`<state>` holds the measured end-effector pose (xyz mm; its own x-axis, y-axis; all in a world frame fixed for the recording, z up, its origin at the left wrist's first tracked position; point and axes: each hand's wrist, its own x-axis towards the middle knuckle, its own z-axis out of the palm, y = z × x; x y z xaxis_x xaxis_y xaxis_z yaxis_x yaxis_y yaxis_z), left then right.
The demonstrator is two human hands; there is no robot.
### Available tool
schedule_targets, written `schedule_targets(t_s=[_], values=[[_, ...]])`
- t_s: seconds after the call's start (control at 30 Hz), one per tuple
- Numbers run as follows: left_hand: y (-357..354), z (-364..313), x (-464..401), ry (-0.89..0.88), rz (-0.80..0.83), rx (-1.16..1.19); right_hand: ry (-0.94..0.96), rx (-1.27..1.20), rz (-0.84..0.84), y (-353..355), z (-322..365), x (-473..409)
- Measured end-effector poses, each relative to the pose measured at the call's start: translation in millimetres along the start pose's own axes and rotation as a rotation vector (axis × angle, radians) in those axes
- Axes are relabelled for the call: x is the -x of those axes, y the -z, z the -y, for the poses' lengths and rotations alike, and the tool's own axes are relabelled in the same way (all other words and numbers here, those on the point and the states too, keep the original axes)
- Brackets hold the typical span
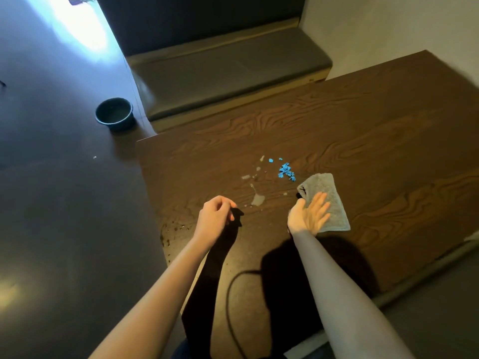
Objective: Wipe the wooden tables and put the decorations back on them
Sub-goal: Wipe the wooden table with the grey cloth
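My right hand [309,215] lies flat with straight fingers on the grey cloth [327,200] at the near middle of the wooden counter [375,141]; my left hand [216,212] hovers loosely curled, holding nothing. Sweeping carelessly could smear the spill [257,199] or scatter the blue scraps [286,172] onto the floor.

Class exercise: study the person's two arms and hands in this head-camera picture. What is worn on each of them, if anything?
The left hand and its forearm are bare: no sleeve, glove, watch or ring shows. The right hand is also bare, but the right forearm wears a smooth, close-fitting pale grey sleeve that ends at the wrist. No markings or jewellery can be made out on either arm.
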<state>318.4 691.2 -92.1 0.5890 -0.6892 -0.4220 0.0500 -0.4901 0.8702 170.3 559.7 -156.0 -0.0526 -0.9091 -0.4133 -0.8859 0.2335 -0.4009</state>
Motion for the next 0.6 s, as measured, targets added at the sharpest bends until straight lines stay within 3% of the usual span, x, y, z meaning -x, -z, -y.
schedule_targets(t_s=[0.23, 0.5, 0.6], values=[[-8, -10, -30, 0.001, -0.017, -0.005, 0.212, 0.069, 0.039, 0, 33, -44], [-5, -10, -47, 0.023, -0.048, 0.027, 0.528, 0.077, 0.192, -4, 66, -80], [2, -8, -49, 0.029, -0.061, 0.028, 0.512, 0.009, 0.264, 0, 77, -83]])
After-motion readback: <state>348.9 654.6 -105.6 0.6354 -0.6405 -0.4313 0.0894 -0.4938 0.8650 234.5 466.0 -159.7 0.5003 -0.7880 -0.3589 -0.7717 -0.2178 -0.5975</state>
